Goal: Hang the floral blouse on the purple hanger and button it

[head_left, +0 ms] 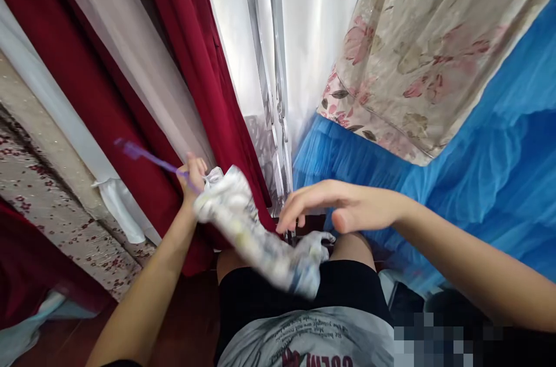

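My left hand (193,175) is closed round a thin purple hanger (152,160), blurred and seen almost edge-on, one end sticking out to the left. From the same hand a light garment (243,225) with grey, blue and yellowish print trails down to the right, its lower end (310,274) swinging over my lap and smeared by motion. How the cloth is fixed to the hanger is hidden at the fingers. My right hand (325,205) hovers just above the garment's lower part, fingers stretched out, thumb apart, holding nothing.
Long dark red curtains (208,54) and pale cloths hang at left. A metal rack pole (275,66) stands ahead before white fabric (321,25). Floral fabric (403,66) hangs over blue tulle (490,141) at right. Dark things (408,300) lie low right.
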Demonstrator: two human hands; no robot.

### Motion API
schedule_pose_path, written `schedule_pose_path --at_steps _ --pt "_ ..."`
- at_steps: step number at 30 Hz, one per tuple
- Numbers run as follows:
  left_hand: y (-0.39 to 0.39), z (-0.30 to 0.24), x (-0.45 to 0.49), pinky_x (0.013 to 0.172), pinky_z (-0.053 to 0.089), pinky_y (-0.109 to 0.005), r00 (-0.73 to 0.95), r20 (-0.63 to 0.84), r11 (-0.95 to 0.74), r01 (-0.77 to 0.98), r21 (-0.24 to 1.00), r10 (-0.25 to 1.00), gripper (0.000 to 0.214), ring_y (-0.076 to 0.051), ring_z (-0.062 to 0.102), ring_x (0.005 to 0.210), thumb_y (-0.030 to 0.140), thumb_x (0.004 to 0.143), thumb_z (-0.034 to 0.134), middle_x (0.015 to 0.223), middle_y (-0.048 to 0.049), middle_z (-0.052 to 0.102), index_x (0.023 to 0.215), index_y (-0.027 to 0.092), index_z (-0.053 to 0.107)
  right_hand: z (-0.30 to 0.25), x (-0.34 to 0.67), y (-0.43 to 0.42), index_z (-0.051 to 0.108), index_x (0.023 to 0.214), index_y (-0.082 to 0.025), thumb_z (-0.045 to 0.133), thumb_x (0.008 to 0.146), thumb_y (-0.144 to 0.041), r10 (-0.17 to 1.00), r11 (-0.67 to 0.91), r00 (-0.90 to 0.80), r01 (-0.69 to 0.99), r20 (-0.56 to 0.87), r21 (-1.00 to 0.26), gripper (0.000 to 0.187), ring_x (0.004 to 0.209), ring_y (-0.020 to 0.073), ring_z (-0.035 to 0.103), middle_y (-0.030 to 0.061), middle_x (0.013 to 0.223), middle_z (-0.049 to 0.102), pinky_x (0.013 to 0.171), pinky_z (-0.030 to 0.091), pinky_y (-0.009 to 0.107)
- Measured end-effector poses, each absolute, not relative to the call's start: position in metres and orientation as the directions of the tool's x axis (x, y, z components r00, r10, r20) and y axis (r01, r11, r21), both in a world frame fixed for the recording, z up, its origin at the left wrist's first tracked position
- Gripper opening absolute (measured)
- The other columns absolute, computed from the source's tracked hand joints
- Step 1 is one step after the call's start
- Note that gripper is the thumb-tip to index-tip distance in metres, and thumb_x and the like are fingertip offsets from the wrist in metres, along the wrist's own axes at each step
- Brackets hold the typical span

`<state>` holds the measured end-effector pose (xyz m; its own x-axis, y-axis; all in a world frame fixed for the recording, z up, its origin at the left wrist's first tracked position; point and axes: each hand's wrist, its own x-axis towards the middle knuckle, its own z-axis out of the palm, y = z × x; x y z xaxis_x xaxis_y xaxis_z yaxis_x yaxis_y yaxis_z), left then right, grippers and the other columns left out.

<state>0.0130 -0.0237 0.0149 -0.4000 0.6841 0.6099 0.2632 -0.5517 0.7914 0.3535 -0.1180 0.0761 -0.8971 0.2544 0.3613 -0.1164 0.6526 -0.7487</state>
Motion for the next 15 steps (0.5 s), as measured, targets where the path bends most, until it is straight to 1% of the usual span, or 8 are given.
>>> schedule_pose_path --at_steps 1,3,4,6,8,10,12,15 --pt "-0.029 0.012 0.017 0.049 0.021 -0.029 -0.409 0.621 -0.615 0.164 0.771 0.669 0.073 -0.012 0.027 0.046 0.073 0.095 0.030 0.043 0.0011 0.028 0.042 0.023 0.027 0.073 0.354 -0.125 0.071 0.120 -0.015 0.056 0.098 -0.058 0.239 0.674 -0.914 -0.088 0.329 -0.734 0.050 0.104 0.0215 0.068 0.0114 0.113 0.072 0.092 0.054 0.033" --pt "-0.041 0.011 0.030 0.048 0.026 -0.028 -0.352 0.629 -0.684 -0.045 0.728 0.693 0.077 -0.012 0.028 0.044 0.074 0.096 0.023 0.041 0.0000 0.028 0.039 0.022 0.027 0.062 0.354 -0.127 0.066 0.131 -0.018 0.061 0.098 -0.047 0.322 0.761 -0.882 0.026 0.343 -0.648 0.044 0.114 0.0236 0.065 0.0126 0.125 0.069 0.100 0.051 0.037" --pt "-0.047 0.013 0.039 0.048 0.029 -0.027 -0.286 0.612 -0.668 -0.175 0.723 0.738 0.078 -0.012 0.030 0.043 0.074 0.096 0.025 0.041 -0.0003 0.028 0.039 0.022 0.029 0.055 0.353 -0.124 0.060 0.139 -0.020 0.066 0.096 -0.042 0.374 0.809 -0.848 0.101 0.374 -0.579 0.049 0.120 0.0253 0.063 0.0130 0.132 0.065 0.104 0.050 0.039" --pt "-0.060 0.019 0.064 0.048 0.033 -0.026 -0.128 0.552 -0.556 -0.372 0.743 0.824 0.076 -0.011 0.031 0.043 0.071 0.098 0.030 0.043 0.0000 0.029 0.041 0.020 0.032 0.037 0.347 -0.112 0.042 0.154 -0.022 0.073 0.090 -0.035 0.432 0.875 -0.780 0.242 0.452 -0.419 0.072 0.134 0.0295 0.053 0.0154 0.147 0.054 0.112 0.045 0.045" --pt "-0.070 0.025 0.094 0.048 0.036 -0.026 0.016 0.462 -0.403 -0.463 0.789 0.887 0.070 -0.010 0.033 0.043 0.068 0.098 0.036 0.047 0.0008 0.033 0.048 0.020 0.040 0.016 0.339 -0.100 0.022 0.163 -0.021 0.078 0.084 -0.030 0.417 0.909 -0.741 0.326 0.526 -0.261 0.096 0.146 0.0337 0.040 0.0186 0.159 0.039 0.119 0.037 0.051" --pt "-0.075 0.028 0.126 0.053 0.043 -0.027 0.108 0.381 -0.296 -0.452 0.841 0.918 0.059 -0.012 0.041 0.048 0.064 0.099 0.040 0.055 0.0004 0.042 0.061 0.020 0.050 -0.002 0.331 -0.091 0.007 0.165 -0.018 0.081 0.079 -0.029 0.379 0.920 -0.711 0.360 0.592 -0.156 0.114 0.149 0.0375 0.033 0.0210 0.163 0.031 0.120 0.034 0.054" --pt "-0.076 0.029 0.154 0.063 0.050 -0.029 0.112 0.376 -0.315 -0.361 0.878 0.920 0.044 -0.014 0.054 0.061 0.059 0.099 0.046 0.070 -0.0017 0.055 0.078 0.022 0.057 -0.016 0.328 -0.087 0.002 0.165 -0.019 0.079 0.078 -0.033 0.395 0.902 -0.653 0.408 0.646 -0.139 0.117 0.141 0.0395 0.044 0.0219 0.157 0.039 0.112 0.043 0.055" --pt "-0.070 0.024 0.180 0.084 0.053 -0.032 0.175 0.445 -0.419 -0.166 0.893 0.878 0.031 -0.019 0.065 0.092 0.054 0.095 0.057 0.099 -0.0053 0.066 0.093 0.023 0.063 -0.027 0.339 -0.091 0.024 0.161 -0.025 0.071 0.082 -0.037 0.537 0.803 -0.538 0.563 0.650 -0.197 0.093 0.110 0.0350 0.066 0.0170 0.134 0.061 0.084 0.058 0.044"
